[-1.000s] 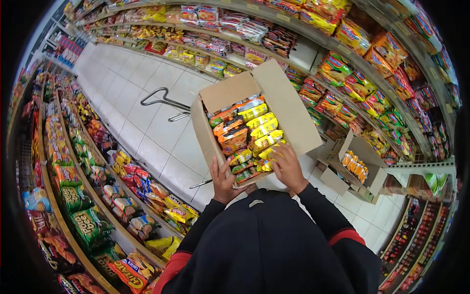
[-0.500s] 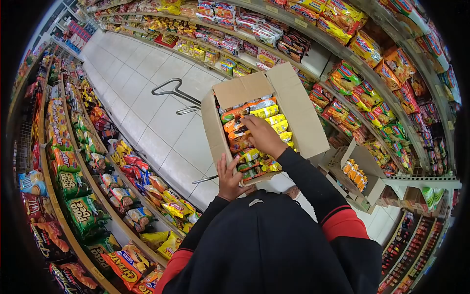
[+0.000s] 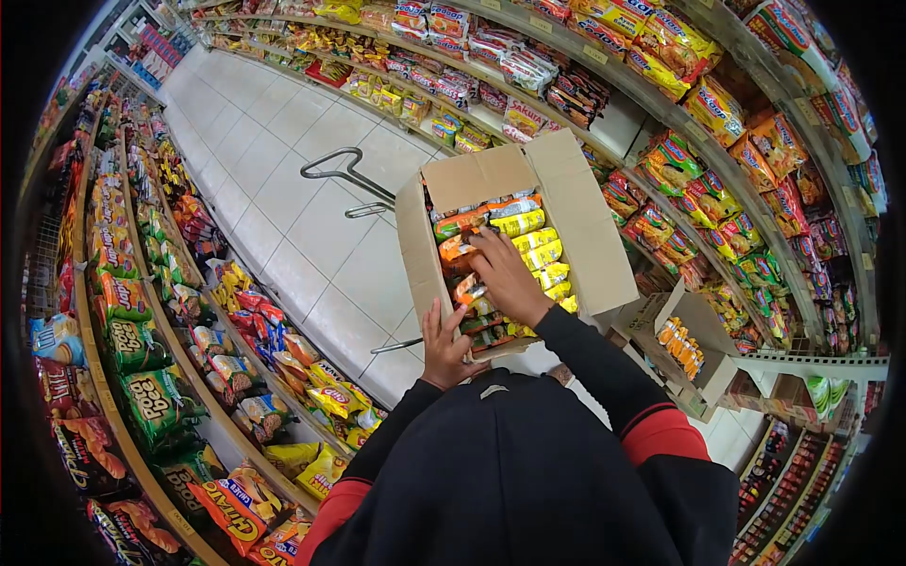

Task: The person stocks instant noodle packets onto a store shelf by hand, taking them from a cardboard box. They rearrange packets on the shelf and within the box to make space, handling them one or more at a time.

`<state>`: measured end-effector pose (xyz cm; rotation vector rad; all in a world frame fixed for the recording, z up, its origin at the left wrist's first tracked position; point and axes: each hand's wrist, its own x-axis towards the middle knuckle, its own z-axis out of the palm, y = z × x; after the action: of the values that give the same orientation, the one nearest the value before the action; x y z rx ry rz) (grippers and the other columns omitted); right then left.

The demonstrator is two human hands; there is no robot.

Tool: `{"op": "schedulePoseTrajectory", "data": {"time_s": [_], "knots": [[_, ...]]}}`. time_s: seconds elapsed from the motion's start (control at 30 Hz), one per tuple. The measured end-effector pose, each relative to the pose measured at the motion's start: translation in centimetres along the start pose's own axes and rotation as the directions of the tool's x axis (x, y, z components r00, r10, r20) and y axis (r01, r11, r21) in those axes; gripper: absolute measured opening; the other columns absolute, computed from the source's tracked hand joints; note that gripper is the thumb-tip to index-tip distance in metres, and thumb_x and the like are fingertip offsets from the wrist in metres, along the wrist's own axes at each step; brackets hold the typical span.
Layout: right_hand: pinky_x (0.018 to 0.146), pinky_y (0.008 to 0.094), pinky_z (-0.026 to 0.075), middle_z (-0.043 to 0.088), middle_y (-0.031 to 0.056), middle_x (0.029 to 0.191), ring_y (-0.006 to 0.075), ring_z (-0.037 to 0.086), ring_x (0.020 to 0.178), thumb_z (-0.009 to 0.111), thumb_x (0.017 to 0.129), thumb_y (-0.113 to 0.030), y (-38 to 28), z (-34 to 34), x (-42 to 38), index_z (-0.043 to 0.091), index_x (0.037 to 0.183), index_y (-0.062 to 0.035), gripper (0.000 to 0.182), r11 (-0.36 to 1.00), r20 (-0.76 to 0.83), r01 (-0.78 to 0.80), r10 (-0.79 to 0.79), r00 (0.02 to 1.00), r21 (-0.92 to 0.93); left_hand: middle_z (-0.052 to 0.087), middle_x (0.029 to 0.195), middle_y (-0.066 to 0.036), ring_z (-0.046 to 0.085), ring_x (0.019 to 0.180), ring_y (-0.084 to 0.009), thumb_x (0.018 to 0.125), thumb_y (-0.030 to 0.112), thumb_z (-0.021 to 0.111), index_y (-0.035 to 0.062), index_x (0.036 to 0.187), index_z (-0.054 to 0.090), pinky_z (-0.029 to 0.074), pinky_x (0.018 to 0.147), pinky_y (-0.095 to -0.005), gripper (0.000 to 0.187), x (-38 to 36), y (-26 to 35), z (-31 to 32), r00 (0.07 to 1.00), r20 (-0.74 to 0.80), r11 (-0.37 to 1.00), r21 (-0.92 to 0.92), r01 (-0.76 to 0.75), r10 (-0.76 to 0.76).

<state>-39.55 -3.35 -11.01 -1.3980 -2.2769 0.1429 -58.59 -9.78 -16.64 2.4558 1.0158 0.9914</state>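
Observation:
A cardboard box (image 3: 415,255) with raised flaps stands in front of me, packed with rows of small packets. Yellow packets (image 3: 541,247) fill its right side, orange ones its left. Inside the box, my right hand (image 3: 510,274) has its fingers curled down onto an orange packet (image 3: 457,249); the fingertips are partly hidden among the packs. Another orange packet (image 3: 469,289) lies tilted under the palm. My left hand (image 3: 445,344) rests against the box's near left corner, fingers stretched upward and apart.
Shelves of snack bags (image 3: 156,401) line the left; shelves of noodle packs (image 3: 670,156) curve along the right. A metal handle (image 3: 344,174) juts out beyond the box over the tiled floor (image 3: 283,189). A second open box (image 3: 708,363) with orange packs stands at right.
My right hand has shifted slightly down and right within the box. Orange packets beneath it have moved, one now tilted, with a dark gap between them. My left hand stays at the corner.

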Motion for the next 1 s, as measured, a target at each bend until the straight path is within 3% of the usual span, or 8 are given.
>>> {"op": "schedulePoseTrajectory", "data": {"time_s": [0.17, 0.27, 0.4, 0.53, 0.67, 0.77, 0.83, 1.0], "knots": [[0.1, 0.0507, 0.032, 0.046, 0.0191, 0.125, 0.0359, 0.04, 0.121, 0.075, 0.068, -0.037, 0.4, 0.4, 2.7, 0.048, 0.119, -0.0021, 0.067, 0.998, 0.132, -0.016, 0.025, 0.991, -0.064, 0.042, 0.134, -0.013, 0.024, 0.13, -0.0494, 0.048, 0.034, 0.085, 0.0057, 0.066, 0.047, 0.026, 0.096, -0.0643, 0.051, -0.1, -0.1, 0.0, 1.0, 0.006, 1.0, 0.012, 0.0, 0.0], [0.093, 0.0441, 0.038, 0.053, 0.0181, 0.116, 0.0354, 0.047, 0.109, 0.075, 0.069, -0.036, 1.2, 0.1, 3.9, 0.047, 0.12, -0.0002, 0.069, 0.933, 0.034, -0.197, 0.195, 0.98, 0.301, 0.037, 0.14, -0.01, 0.02, 0.133, -0.0476, 0.046, 0.03, 0.085, 0.0078, 0.068, 0.051, 0.02, 0.098, -0.0662, 0.046, -0.4, -0.4, 0.3, 1.0, -0.009, 0.999, -0.046, 0.012, -0.013], [0.085, 0.0426, 0.041, 0.058, 0.0182, 0.103, 0.0354, 0.051, 0.098, 0.063, 0.082, -0.03, 2.7, 0.3, 5.4, 0.048, 0.119, 0.0015, 0.05, 0.937, -0.192, -0.332, 0.347, 0.918, 0.107, 0.038, 0.139, -0.01, 0.021, 0.132, -0.0479, 0.045, 0.029, 0.085, 0.0078, 0.069, 0.052, 0.021, 0.097, -0.0662, 0.046, -0.4, -0.4, 0.0, 1.0, 0.016, 0.998, -0.057, 0.015, -0.014], [0.092, 0.0527, 0.036, 0.043, 0.0175, 0.134, 0.0373, 0.037, 0.125, 0.059, 0.084, -0.023, 5.4, -0.8, 9.4, 0.034, 0.134, -0.002, 0.059, 0.965, -0.31, -0.22, 0.254, 0.916, 0.141, 0.039, 0.138, -0.01, 0.023, 0.131, -0.0483, 0.045, 0.03, 0.085, 0.0074, 0.069, 0.052, 0.023, 0.096, -0.0663, 0.047, -0.3, -0.1, -0.2, 1.0, 0.018, 0.998, -0.053, 0.024, -0.023], [0.097, 0.059, 0.031, 0.034, 0.0123, 0.143, 0.0354, 0.027, 0.133, 0.056, 0.083, -0.016, 10.4, -0.9, 14.5, 0.03, 0.137, -0.0064, 0.06, 0.974, -0.23, -0.218, 0.197, 0.953, -0.069, 0.039, 0.137, -0.011, 0.023, 0.131, -0.0484, 0.045, 0.031, 0.085, 0.0072, 0.07, 0.052, 0.023, 0.095, -0.0666, 0.047, -0.4, -0.2, -0.1, 0.999, 0.032, 0.999, -0.042, 0.034, -0.032], [0.098, 0.0616, 0.029, 0.048, 0.0108, 0.132, 0.0333, 0.039, 0.126, 0.052, 0.082, -0.011, 12.4, 0.3, 16.4, 0.044, 0.128, -0.0106, 0.047, 0.916, -0.015, -0.244, 0.253, 0.967, -0.318, 0.04, 0.138, -0.01, 0.022, 0.132, -0.0479, 0.048, 0.032, 0.084, 0.008, 0.069, 0.052, 0.022, 0.096, -0.0671, 0.045, -0.8, -0.3, 0.2, 0.998, 0.032, 0.997, -0.055, 0.06, -0.058], [0.098, 0.0541, 0.033, 0.058, 0.0088, 0.118, 0.0297, 0.049, 0.116, 0.049, 0.083, -0.006, 12.6, 1.3, 17.4, 0.055, 0.121, -0.0134, 0.04, 0.875, 0.418, -0.362, 0.474, 0.775, -0.321, 0.04, 0.138, -0.01, 0.022, 0.132, -0.0476, 0.049, 0.032, 0.083, 0.0081, 0.069, 0.051, 0.021, 0.096, -0.0673, 0.044, -0.9, -0.5, 0.3, 0.997, 0.041, 0.996, -0.056, 0.071, -0.069], [0.089, 0.0437, 0.041, 0.062, 0.0106, 0.103, 0.0293, 0.054, 0.101, 0.052, 0.075, -0.004, 13.8, 3.8, 15.9, 0.062, 0.103, -0.0088, 0.03, 0.936, 0.064, -0.203, 0.231, 0.971, -0.287, 0.041, 0.138, -0.01, 0.022, 0.132, -0.0474, 0.052, 0.031, 0.082, 0.0079, 0.068, 0.05, 0.02, 0.099, -0.0672, 0.042, -0.8, -0.3, -0.3, 0.995, 0.063, 0.996, -0.045, 0.077, -0.074]]}}
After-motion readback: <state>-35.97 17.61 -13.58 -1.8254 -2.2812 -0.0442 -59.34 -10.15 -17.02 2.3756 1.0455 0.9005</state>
